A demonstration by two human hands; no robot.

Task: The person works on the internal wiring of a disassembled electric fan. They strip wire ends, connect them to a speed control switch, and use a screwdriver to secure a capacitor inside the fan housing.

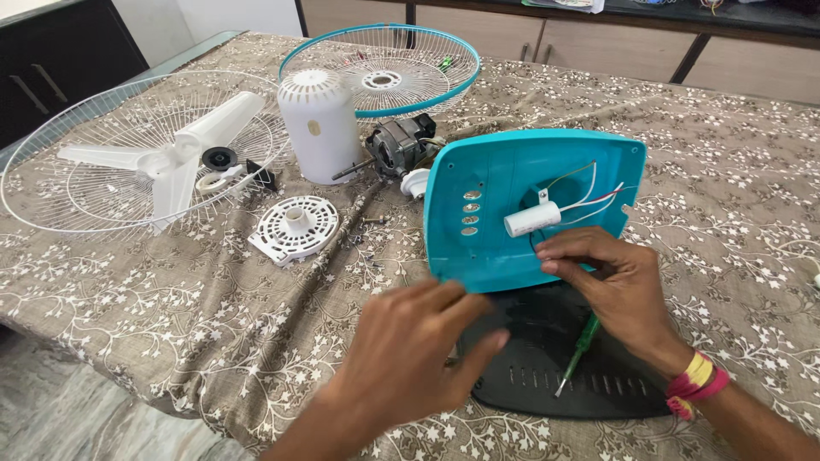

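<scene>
Standing tilted on a table draped in a brown cloth [256, 307] patterned with white flowers, a smooth turquoise plastic cover [504, 175], roughly square with rounded corners, is seen with its hollow inside facing the camera. A small white cylinder [532, 219] is fixed inside it, its long axis running nearly level and rising slightly to the right, with thin white and red wires [589, 198] fanning from its right end. The right hand [619, 286] is placed just below this cylinder, its fingers curled against the cover's lower edge; whether anything is pinched cannot be told. The left hand [410, 350] is blurred in the foreground, fingers loosely bent, touching the cover's lower left edge. A green-handled screwdriver [577, 352] lies on a matte black slotted base [555, 376] below the right hand, its tip pointing down and left. Behind are seen a wire grille [51, 196], white blades [184, 149], a white ribbed housing [318, 124] and a metal motor [397, 145].
</scene>
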